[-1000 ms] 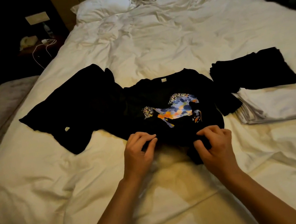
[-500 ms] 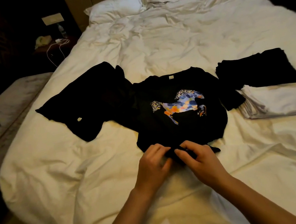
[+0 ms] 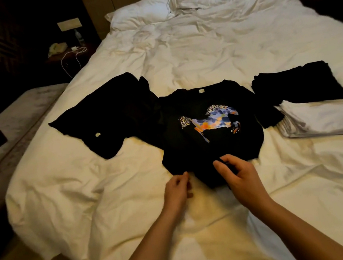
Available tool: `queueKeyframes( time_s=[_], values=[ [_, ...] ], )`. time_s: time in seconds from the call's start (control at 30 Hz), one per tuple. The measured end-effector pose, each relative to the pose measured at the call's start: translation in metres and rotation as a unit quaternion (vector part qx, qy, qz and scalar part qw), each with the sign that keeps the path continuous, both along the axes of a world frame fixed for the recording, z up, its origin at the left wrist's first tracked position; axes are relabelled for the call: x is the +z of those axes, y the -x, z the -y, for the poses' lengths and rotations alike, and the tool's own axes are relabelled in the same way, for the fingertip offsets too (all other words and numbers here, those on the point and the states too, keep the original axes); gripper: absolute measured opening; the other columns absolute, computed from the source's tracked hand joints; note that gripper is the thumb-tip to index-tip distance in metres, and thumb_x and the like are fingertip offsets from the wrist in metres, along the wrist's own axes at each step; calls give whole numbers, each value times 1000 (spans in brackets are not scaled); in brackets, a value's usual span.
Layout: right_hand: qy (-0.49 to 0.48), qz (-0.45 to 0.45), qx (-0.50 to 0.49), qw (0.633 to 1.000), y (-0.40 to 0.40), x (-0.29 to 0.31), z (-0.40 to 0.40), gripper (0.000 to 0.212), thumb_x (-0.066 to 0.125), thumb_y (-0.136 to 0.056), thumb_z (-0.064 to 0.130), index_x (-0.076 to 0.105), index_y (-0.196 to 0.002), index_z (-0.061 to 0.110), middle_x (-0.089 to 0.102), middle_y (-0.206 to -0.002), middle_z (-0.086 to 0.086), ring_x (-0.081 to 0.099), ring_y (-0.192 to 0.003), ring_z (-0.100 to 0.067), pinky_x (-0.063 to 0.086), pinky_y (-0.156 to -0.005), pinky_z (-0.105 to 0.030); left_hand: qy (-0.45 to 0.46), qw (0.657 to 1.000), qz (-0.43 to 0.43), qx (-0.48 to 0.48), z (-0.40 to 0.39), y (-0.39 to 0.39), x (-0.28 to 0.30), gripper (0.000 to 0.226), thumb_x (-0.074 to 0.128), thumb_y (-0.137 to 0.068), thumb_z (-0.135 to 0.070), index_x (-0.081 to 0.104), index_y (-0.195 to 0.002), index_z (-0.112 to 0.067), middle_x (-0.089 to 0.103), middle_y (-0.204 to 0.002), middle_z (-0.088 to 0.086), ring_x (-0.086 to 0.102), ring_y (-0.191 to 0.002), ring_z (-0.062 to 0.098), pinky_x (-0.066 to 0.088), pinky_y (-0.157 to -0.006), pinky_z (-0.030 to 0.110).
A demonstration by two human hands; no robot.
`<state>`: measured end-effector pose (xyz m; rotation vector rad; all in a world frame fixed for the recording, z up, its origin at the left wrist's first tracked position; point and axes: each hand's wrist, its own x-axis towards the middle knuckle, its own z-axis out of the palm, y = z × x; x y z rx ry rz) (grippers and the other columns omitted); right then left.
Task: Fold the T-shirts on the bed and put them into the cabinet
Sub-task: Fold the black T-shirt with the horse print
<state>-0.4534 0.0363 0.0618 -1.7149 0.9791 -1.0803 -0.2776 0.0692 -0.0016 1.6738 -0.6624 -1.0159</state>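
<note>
Left hand pinches horse-print T-shirt hem at 6 o'clock | right hand pinches hem beside it | two unfolded black shirts, two folded stacks at 3 o'clock

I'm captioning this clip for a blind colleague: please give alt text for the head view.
Two hands, left hand and right hand, pinch the near hem of a black horse-print T-shirt spread on a white bed. Another black shirt lies left; folded black and white shirts sit right.

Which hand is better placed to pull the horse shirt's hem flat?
Right hand: it already pinches the horse shirt at its hem. Left hand sits just off the hem's left edge.
</note>
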Motion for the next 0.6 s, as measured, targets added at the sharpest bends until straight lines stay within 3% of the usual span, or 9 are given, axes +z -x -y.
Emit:
queueKeyframes(
  time_s=[0.07,0.13,0.23,0.33,0.43,0.53,0.6],
  values=[
    [-20,10,9,1000,-4,0,-2,18,61,-97,19,66,-80,22,60,-66,8,54,-59,-6,40,-55,-21,-50,989,-124,-57,3,12,10,35,48,-104,-37,72,-105,-12,73,-87,7,67,-78,20,50,-63,31],
    [-31,11,11,999,-5,-2,-3,19,61,-97,19,66,-79,22,60,-66,7,54,-60,-5,41,-55,-21,-56,977,-186,-86,5,20,15,35,47,-104,-38,73,-99,-15,72,-77,3,62,-65,15,40,-58,27],
    [-37,13,1,999,-1,-5,-1,18,61,-97,20,67,-80,21,60,-65,5,53,-58,-6,40,-54,-22,-28,973,-226,-30,9,26,15,16,52,-101,-21,64,-90,-19,55,-60,-5,45,-51,8,29,-49,23],
    [-46,12,-32,998,7,-6,2,16,62,-96,21,68,-82,22,62,-66,-3,56,-55,-12,43,-51,-28,24,962,-263,61,11,21,16,14,55,-98,-17,68,-95,-14,68,-76,2,61,-60,11,43,-53,24],
    [-53,-4,-53,997,13,-11,7,15,64,-95,19,69,-82,24,64,-67,-5,58,-53,-19,44,-49,-32,70,960,-245,113,7,5,20,13,61,-93,-13,73,-93,-9,73,-88,8,68,-80,20,51,-67,31],
    [-53,-38,-32,997,15,-18,8,16,66,-94,20,70,-80,28,65,-66,3,56,-53,-9,44,-50,-31,110,966,-200,122,-1,-13,33,26,64,-91,-7,62,-67,-15,63,-65,-1,60,-64,12,44,-64,30],
    [-38,-70,-8,997,13,-21,6,12,68,-93,24,71,-84,31,67,-72,13,62,-63,-5,48,-56,-27,115,974,-154,121,-10,-26,42,25,67,-90,-7,56,-68,-13,58,-63,-1,56,-61,12,42,-61,30]
  ],
)
